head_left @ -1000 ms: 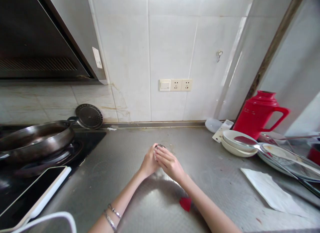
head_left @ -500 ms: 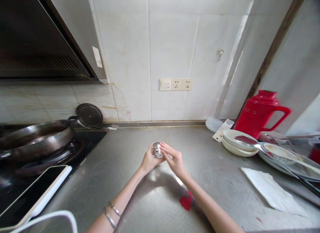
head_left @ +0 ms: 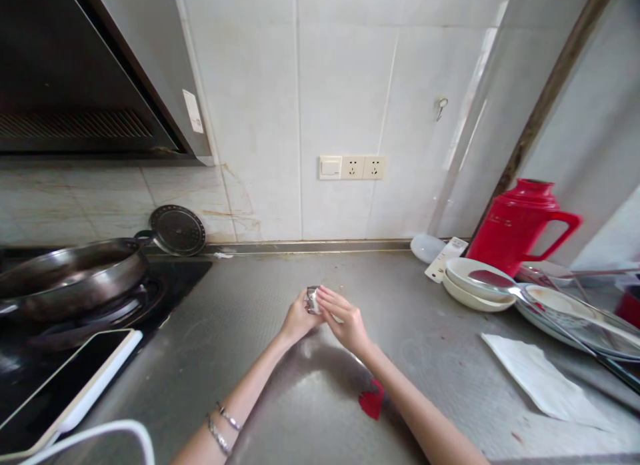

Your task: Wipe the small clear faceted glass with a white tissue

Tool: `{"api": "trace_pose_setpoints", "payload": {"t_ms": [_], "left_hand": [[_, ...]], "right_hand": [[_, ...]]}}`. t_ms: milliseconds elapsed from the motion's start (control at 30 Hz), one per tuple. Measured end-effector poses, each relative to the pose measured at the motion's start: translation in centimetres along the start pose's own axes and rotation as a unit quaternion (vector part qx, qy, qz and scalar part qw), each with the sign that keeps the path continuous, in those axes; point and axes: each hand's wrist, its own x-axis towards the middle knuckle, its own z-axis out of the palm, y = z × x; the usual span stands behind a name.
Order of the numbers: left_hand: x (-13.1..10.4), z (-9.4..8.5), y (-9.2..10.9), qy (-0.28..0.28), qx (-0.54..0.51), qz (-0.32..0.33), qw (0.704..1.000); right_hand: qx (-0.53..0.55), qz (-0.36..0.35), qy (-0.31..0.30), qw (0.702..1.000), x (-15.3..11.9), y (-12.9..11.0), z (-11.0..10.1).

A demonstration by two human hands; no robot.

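Note:
Low over the middle of the metal counter, my left hand [head_left: 299, 318] is wrapped round a small shiny object [head_left: 313, 300], grey and clear like faceted glass; its exact kind I cannot make out. Across its right side lie the fingers of my right hand [head_left: 345, 320], held close together and pressed against it. A whitish patch shows beside those fingertips, too small to identify. Two silver bracelets [head_left: 223, 428] circle my left wrist. Near my right forearm a red scrap [head_left: 371, 400] lies on the counter [head_left: 280, 272].
To the left are a steel pan [head_left: 85, 288] on the stove and a phone [head_left: 65, 392] with a white cable. On the right stand a red thermos jug [head_left: 517, 225], stacked bowls [head_left: 470, 297], plates with utensils and a white paper sheet [head_left: 543, 378]. A power strip [head_left: 445, 260] leans there.
My right fingers have shifted slightly left and down over the small shiny object, covering more of it. The object looks turned a little in my left hand.

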Motion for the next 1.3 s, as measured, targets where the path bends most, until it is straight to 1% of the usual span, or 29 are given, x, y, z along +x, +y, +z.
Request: {"api": "trace_pose_setpoints", "payload": {"t_ms": [67, 133, 200, 300, 367, 433, 500, 600, 633, 700, 767, 867, 933, 967, 1033, 1100, 1133, 1200, 1233, 1300], "left_hand": [[0.0, 0.0, -0.3, -0.004, 0.024, 0.015, 1.0], [-0.1, 0.2, -0.2, -0.013, 0.032, 0.021, 0.999], [-0.4, 0.5, 0.2, -0.027, 0.015, 0.012, 0.999], [-0.5, 0.8, 0.7, -0.037, -0.028, -0.025, 0.999], [-0.5, 0.8, 0.8, -0.033, -0.037, -0.044, 0.998], [-0.4, 0.6, 0.7, -0.027, -0.034, -0.042, 0.998], [-0.3, 0.3, 0.5, -0.023, -0.012, -0.018, 1.0], [-0.3, 0.0, 0.4, -0.013, 0.063, 0.029, 0.998], [-0.3, 0.0, 0.4, -0.009, 0.086, 0.037, 0.996], [-0.4, 0.0, 0.4, -0.002, 0.11, 0.037, 0.993], [-0.4, 0.1, 0.3, -0.001, 0.096, 0.023, 0.995], [-0.3, 0.2, 0.3, -0.012, 0.022, -0.012, 1.0], [-0.4, 0.3, 0.6, -0.018, -0.022, -0.037, 0.999], [-0.4, 0.4, 0.7, -0.017, -0.038, -0.052, 0.998], [-0.6, 0.5, 1.1, -0.014, -0.064, -0.087, 0.994], [-0.7, 0.5, 1.3, -0.012, -0.089, -0.115, 0.989], [-0.7, 0.5, 1.3, -0.011, -0.097, -0.119, 0.988], [-0.6, 0.6, 1.2, -0.012, -0.098, -0.096, 0.991], [-0.6, 0.6, 1.2, -0.014, -0.093, -0.077, 0.993], [-0.6, 0.7, 1.1, -0.023, -0.082, -0.048, 0.995]], "right_hand": [[-0.008, -0.026, -0.019, 0.999, -0.2, 0.0, 0.3], [-0.009, -0.012, -0.013, 1.0, -0.2, 0.1, 0.5], [-0.004, 0.039, 0.013, 0.999, 0.0, 0.3, 0.4], [0.013, 0.125, 0.052, 0.991, 0.3, 0.4, 0.1], [0.021, 0.15, 0.064, 0.986, 0.4, 0.3, -0.1], [0.018, 0.129, 0.054, 0.99, 0.4, 0.1, -0.3], [0.01, 0.074, 0.022, 0.997, 0.4, -0.2, -0.2], [0.0, -0.004, -0.035, 0.999, 0.2, -0.4, 0.0], [0.001, -0.014, -0.046, 0.999, 0.1, -0.4, 0.1], [0.006, 0.002, -0.042, 0.999, 0.1, -0.4, 0.2], [0.019, 0.056, -0.013, 0.998, 0.3, -0.2, 0.2], [0.056, 0.159, 0.034, 0.985, 0.6, 0.0, -0.1], [0.086, 0.21, 0.046, 0.973, 0.8, 0.0, -0.3], [0.098, 0.224, 0.046, 0.969, 0.9, -0.1, -0.4], [0.104, 0.214, 0.036, 0.971, 1.0, -0.4, -0.6], [0.096, 0.164, 0.012, 0.982, 0.9, -0.7, -0.6], [0.092, 0.137, -0.001, 0.986, 0.9, -0.8, -0.6], [0.085, 0.113, -0.012, 0.99, 0.7, -0.9, -0.4], [0.085, 0.121, -0.005, 0.989, 0.7, -0.8, -0.3], [0.089, 0.168, 0.024, 0.981, 0.7, -0.5, -0.1]]}}
